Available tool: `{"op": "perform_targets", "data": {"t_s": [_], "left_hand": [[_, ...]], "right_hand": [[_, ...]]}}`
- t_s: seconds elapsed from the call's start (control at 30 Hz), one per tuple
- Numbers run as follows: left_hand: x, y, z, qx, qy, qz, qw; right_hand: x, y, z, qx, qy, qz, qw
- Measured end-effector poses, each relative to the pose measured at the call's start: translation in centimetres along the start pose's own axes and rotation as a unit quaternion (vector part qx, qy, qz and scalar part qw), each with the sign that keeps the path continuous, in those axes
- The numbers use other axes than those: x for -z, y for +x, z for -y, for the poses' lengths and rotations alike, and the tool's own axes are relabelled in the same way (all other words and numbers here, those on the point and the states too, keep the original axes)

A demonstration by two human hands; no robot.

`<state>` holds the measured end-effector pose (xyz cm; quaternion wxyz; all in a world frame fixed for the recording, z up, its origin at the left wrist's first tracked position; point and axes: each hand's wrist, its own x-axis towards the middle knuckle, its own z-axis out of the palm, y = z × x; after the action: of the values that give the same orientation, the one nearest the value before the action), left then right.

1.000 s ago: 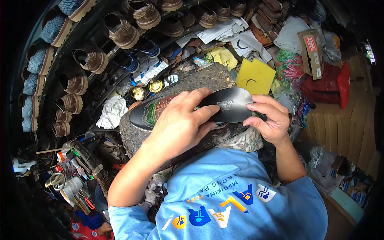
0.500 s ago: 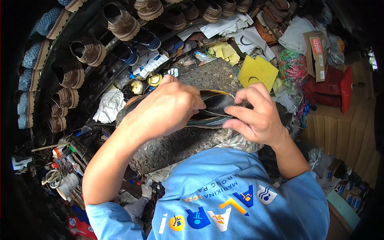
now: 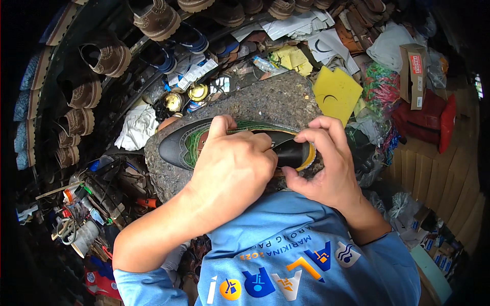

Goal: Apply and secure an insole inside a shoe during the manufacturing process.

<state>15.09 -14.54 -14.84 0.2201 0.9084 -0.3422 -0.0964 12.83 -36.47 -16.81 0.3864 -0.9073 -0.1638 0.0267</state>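
Note:
A shoe (image 3: pixel 173 148) with a smooth black toe and green patterned sides lies on a rough stone-like block (image 3: pixel 275 92), toe to the left. Its opening shows a black insole (image 3: pixel 292 151) and a yellow edge at the heel. My left hand (image 3: pixel 235 166) bends over the middle of the shoe, closed, its fingers curled down at the opening and their tips hidden. At the heel end, my right hand (image 3: pixel 326 166) has its thumb on the near side and bent fingers on the far side, gripping around the heel.
Brown shoes (image 3: pixel 109 56) stand on racks curving along the left. Behind the block are opened round tins (image 3: pixel 198 92), crumpled white paper (image 3: pixel 137 127) and yellow sheets (image 3: pixel 337 94). A cardboard box (image 3: pixel 412 76) and red bag (image 3: pixel 426 122) lie right; a clutter of tools (image 3: pixel 84 237) lies left.
My left hand has come nearer to me and right, uncovering the toe and patterned side of the shoe. The insole now sits lower at the heel. My right hand stays by the heel.

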Motion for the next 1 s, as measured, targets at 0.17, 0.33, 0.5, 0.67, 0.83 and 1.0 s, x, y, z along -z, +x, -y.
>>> {"op": "perform_targets", "data": {"t_s": [0.17,0.33,0.5,0.67,0.83,1.0], "left_hand": [[-0.9,0.1,-0.6,0.019,0.001,-0.022,1.0],[-1.2,0.4,-0.4,0.022,-0.016,-0.029,0.999],[-1.4,0.6,-0.5,0.02,-0.015,-0.015,1.0],[-1.3,0.9,-0.5,0.024,-0.014,-0.002,1.0],[-1.3,0.8,-0.9,0.032,0.004,0.002,0.999],[-0.9,1.1,-1.1,0.039,0.02,0.023,0.999]], "right_hand": [[0.1,0.0,-0.5,0.006,-0.005,0.018,1.0],[0.0,0.0,-0.4,-0.035,0.009,0.022,0.999],[0.0,0.0,-0.3,-0.028,0.004,0.021,0.999],[-0.1,0.0,-0.6,-0.029,0.006,0.024,0.999],[0.1,0.1,-0.8,0.022,-0.016,0.01,1.0],[0.0,0.3,-1.0,0.029,-0.015,0.004,0.999]]}}
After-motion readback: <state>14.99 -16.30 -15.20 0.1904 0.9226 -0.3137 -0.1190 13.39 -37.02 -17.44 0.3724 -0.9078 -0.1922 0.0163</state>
